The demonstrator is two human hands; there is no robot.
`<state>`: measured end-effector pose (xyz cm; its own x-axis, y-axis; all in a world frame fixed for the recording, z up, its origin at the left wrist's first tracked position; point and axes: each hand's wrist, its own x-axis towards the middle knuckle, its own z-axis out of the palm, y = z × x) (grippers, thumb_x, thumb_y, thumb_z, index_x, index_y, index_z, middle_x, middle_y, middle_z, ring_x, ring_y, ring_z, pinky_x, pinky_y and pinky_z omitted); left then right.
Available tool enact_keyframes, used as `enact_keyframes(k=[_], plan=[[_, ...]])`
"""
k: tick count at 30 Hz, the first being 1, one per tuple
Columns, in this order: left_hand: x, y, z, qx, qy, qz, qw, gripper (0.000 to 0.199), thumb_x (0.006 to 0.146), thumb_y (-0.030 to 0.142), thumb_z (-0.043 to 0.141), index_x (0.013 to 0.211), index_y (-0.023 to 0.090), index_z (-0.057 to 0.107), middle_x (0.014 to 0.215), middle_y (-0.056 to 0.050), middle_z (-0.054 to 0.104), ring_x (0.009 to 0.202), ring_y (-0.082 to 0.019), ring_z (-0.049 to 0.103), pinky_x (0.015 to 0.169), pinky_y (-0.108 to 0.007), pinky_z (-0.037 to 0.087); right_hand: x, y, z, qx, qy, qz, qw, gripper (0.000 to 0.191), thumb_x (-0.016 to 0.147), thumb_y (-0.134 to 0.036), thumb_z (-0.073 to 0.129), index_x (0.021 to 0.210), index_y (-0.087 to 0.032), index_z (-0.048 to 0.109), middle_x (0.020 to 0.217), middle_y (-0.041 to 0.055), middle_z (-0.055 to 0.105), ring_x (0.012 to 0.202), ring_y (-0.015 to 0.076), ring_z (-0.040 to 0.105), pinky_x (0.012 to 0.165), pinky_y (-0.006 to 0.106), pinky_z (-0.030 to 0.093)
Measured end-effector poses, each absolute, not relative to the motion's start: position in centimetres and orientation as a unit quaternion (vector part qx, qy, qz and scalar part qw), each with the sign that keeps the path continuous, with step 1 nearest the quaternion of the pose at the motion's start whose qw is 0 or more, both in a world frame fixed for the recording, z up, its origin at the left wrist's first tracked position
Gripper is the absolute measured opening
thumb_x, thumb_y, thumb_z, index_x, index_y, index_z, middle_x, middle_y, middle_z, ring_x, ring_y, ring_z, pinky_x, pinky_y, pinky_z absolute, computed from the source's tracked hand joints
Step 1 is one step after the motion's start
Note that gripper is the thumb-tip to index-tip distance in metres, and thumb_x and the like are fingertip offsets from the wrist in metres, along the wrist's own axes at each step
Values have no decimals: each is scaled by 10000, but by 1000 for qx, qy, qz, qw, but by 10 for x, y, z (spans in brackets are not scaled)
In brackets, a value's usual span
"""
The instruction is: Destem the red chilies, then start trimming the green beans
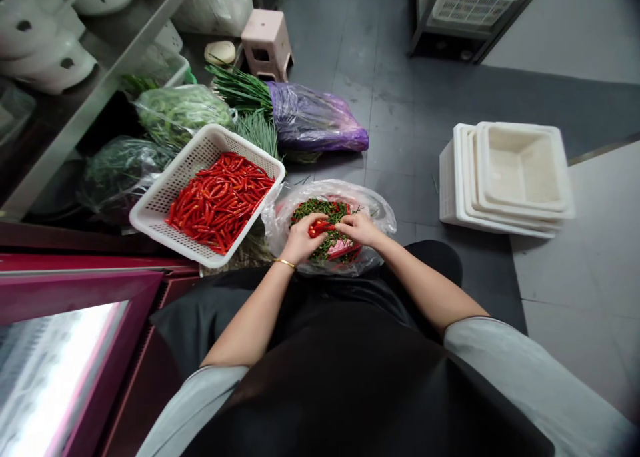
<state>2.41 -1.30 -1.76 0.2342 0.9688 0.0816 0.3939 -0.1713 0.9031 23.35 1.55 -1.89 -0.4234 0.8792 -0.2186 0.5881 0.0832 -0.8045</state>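
Observation:
Over a clear plastic bag [383, 210] between my knees, my left hand [303, 238] is closed around a few red chili peppers [320, 227]. My right hand [361, 229] pinches at the right end of these chilies, thumb and finger together. Beneath both hands, the bag holds green chili stems [309, 208] with some red bits and a pink-red packet or wrapper [343, 247]. Left of the bag stands a white perforated basket [159, 220] with a large heap of red chilies [220, 200]; neither hand touches it.
Bagged green vegetables [183, 113] and long green stalks in a purple wrapper [320, 117] lie beyond the basket. A pink stool [267, 40] stands behind them. Stacked white tubs [523, 177] are at right, a metal shelf [100, 103] at left, a dark red cabinet [145, 310] near left.

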Motion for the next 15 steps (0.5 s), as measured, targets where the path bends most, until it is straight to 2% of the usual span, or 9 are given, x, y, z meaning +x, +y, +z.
enact_keyframes(k=[5, 7, 9, 11, 13, 15], plan=[[33, -18, -10, 590, 462, 364, 553, 459, 649, 262, 745, 1075, 156, 610, 1065, -80, 653, 950, -204, 625, 866, -305, 487, 219, -2, -6, -388, -574, 687, 220, 423, 781, -577, 567, 664, -180, 482, 471, -84, 380, 413, 63, 337, 452, 206, 302], [29, -20, 0, 563, 430, 367, 603, 511, 629, 276, 771, 1099, 159, 610, 1040, -78, 656, 896, -192, 630, 807, -280, 499, 216, -7, -8, -355, -518, 730, 268, 455, 788, -642, 514, 707, -199, 454, 467, -102, 329, 379, 68, 312, 424, 217, 328], [17, -19, 13, 545, 427, 365, 623, 518, 631, 291, 775, 1106, 159, 614, 932, -62, 664, 772, -162, 626, 706, -253, 504, 218, -4, -12, -376, -552, 696, 264, 480, 843, -664, 393, 749, -199, 467, 494, -81, 378, 399, 89, 383, 450, 241, 391], [-9, -10, 28, 531, 467, 386, 592, 505, 647, 309, 765, 1107, 165, 613, 848, -41, 658, 666, -135, 601, 616, -234, 490, 223, 8, -15, -432, -652, 596, 183, 503, 885, -630, 344, 814, -174, 543, 596, -7, 535, 527, 129, 534, 558, 277, 464], [-49, 9, 38, 520, 540, 431, 502, 516, 643, 320, 768, 1109, 173, 604, 859, -37, 662, 649, -132, 598, 594, -235, 488, 230, 24, -11, -472, -741, 468, 96, 475, 867, -585, 460, 891, -140, 621, 791, 85, 649, 744, 184, 620, 714, 314, 485], [-98, 34, 43, 521, 616, 451, 382, 553, 579, 314, 810, 1073, 165, 611, 848, -31, 664, 685, -151, 610, 635, -256, 502, 235, 39, 1, -469, -809, 352, 55, 416, 846, -520, 558, 960, -135, 666, 968, 130, 670, 916, 223, 617, 839, 329, 459]])
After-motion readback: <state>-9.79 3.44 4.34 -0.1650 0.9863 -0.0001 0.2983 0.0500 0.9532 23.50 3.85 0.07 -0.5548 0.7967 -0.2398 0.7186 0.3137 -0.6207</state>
